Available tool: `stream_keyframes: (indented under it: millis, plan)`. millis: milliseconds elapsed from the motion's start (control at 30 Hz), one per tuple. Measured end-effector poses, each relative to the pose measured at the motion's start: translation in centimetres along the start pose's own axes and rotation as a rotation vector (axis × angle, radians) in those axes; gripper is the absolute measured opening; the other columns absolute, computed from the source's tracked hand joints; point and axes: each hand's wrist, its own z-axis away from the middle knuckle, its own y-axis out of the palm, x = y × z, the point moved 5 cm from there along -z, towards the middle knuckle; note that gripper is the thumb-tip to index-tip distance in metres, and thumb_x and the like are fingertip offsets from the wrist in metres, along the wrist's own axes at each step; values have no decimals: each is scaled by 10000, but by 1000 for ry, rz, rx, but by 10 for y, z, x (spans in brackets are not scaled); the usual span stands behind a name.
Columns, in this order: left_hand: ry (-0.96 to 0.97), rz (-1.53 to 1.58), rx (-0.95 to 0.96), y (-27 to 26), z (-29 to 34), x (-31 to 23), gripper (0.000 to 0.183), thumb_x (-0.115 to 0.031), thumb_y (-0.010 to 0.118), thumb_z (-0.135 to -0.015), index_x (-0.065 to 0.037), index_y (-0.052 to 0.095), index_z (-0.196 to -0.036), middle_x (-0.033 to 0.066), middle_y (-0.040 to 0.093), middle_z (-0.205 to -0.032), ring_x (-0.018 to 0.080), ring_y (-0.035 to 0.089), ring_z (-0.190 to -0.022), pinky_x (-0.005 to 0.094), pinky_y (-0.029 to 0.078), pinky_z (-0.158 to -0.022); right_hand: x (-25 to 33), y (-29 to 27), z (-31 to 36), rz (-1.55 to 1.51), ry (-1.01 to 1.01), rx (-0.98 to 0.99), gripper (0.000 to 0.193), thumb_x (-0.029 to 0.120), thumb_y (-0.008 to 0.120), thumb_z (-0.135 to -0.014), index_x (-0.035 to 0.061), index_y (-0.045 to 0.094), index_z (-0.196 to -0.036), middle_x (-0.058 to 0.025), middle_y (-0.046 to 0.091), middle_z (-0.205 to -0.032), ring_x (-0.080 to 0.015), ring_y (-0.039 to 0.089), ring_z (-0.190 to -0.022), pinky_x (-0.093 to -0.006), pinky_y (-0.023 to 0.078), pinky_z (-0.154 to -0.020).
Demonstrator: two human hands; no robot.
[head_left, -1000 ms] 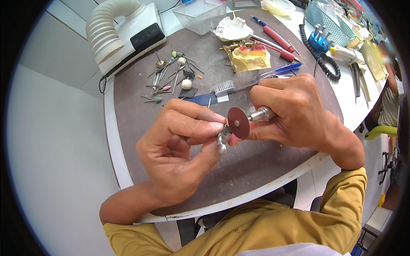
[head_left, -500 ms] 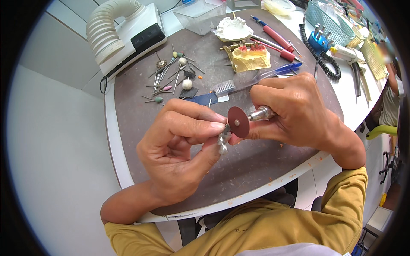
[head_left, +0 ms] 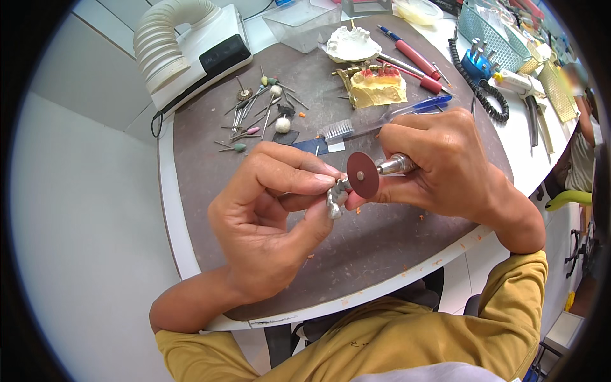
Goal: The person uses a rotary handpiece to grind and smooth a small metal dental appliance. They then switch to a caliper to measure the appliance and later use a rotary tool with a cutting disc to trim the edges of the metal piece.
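Observation:
Between the thumb and fingertips of my left hand is a small silver metal dental bridge, its far end partly hidden by the disc. My right hand grips a metal rotary handpiece, fingers wrapped round its body. A thin reddish-brown cutting disc is mounted at its tip, right beside the bridge; whether they touch I cannot tell. Beyond the hands stand a yellow plaster model with red-marked teeth and a white plaster model. A clear-bristled brush lies just past my fingers.
Several mounted burs and polishing points lie scattered at the left of the brown mat. Behind them stands a white suction unit with a ribbed hose. Red-handled tools lie far right, near a blue bur holder and a coiled cord.
The disc and handpiece have shifted slightly right. My left hand has turned a little, so more of the metal bridge shows.

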Motion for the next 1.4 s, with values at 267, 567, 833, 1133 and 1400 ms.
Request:
stream_keyframes:
  millis: [267, 567, 833, 1133, 1400]
  plan:
    - [29, -14, 20, 1, -1, -2, 248, 200, 588, -777, 55, 563, -977, 176, 548, -1071, 214, 649, -966, 323, 604, -857, 1, 2, 1, -5, -34, 4, 493, 374, 873, -636, 63, 491, -603, -53, 447, -515, -213, 441, -412, -333, 328, -406]
    - [29, -32, 26, 0, -2, -3, 254, 199, 589, -769, 51, 563, -974, 175, 551, -1071, 219, 652, -964, 329, 605, -855, 0, 1, 1, 2, -25, 24, 482, 366, 872, -634, 62, 498, -612, -54, 450, -517, -217, 456, -421, -339, 338, -411]
    - [17, -24, 19, 1, -2, -3, 251, 200, 587, -770, 54, 559, -974, 175, 547, -1070, 216, 650, -959, 331, 606, -853, -1, 1, 2, 7, -23, 30, 489, 369, 872, -638, 59, 495, -608, -53, 448, -516, -215, 449, -420, -339, 337, -413]
    - [22, -26, 29, 0, -2, -3, 254, 193, 591, -770, 54, 555, -980, 177, 541, -1074, 216, 646, -975, 331, 606, -859, 0, 1, 1, 2, -19, 11, 502, 372, 876, -633, 58, 486, -599, -52, 435, -512, -209, 439, -416, -337, 328, -405]
    - [32, -30, 33, 0, -2, -3, 263, 198, 591, -764, 51, 559, -979, 173, 546, -1067, 212, 645, -975, 324, 606, -858, 0, 0, 1, -7, -22, -1, 504, 368, 883, -623, 59, 486, -599, -49, 438, -512, -206, 434, -415, -332, 324, -402]
